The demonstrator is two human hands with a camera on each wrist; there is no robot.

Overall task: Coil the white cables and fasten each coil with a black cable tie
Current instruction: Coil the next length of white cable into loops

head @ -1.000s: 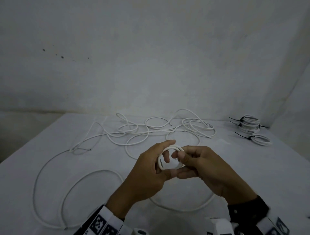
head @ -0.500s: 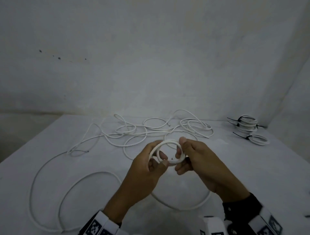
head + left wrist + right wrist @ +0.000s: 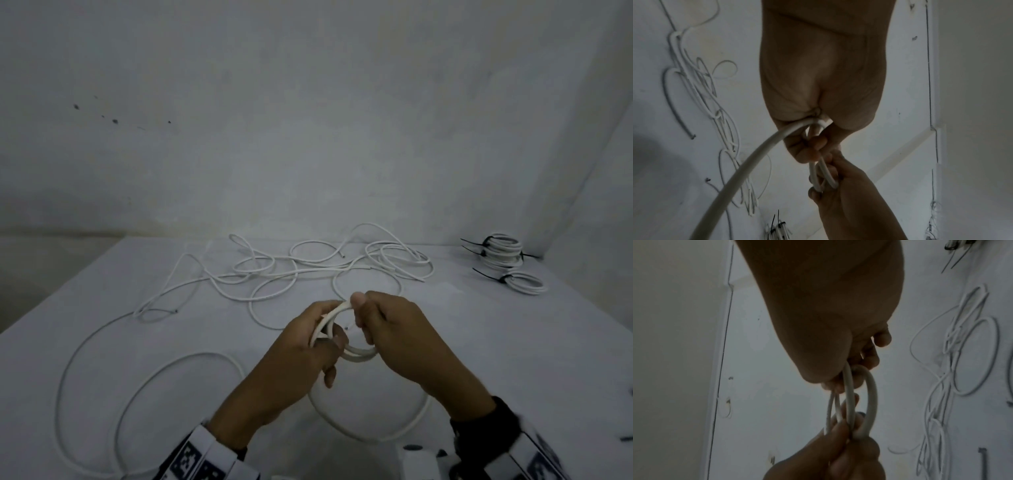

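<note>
A small coil of white cable [image 3: 356, 353] [image 3: 823, 175] [image 3: 851, 402] hangs above the table between both hands. My left hand [image 3: 308, 346] [image 3: 818, 129] grips its left side with fingers curled round the turns. My right hand [image 3: 380, 325] [image 3: 838, 378] pinches the right side, thumb on top. The uncoiled rest of this cable [image 3: 376, 435] [image 3: 748, 164] trails down from the left hand and loops on the table below. More loose white cables [image 3: 308, 267] lie tangled at the back.
Several finished coils [image 3: 503, 253] bound with black cable ties [image 3: 486, 274] are stacked at the table's [image 3: 513, 359] back right corner. A long white cable loop [image 3: 102, 377] sprawls at the front left. A wall rises behind the table.
The coil has tilted and dropped slightly. My left hand has regripped its left side, and my right thumb has shifted to the top right of the ring.
</note>
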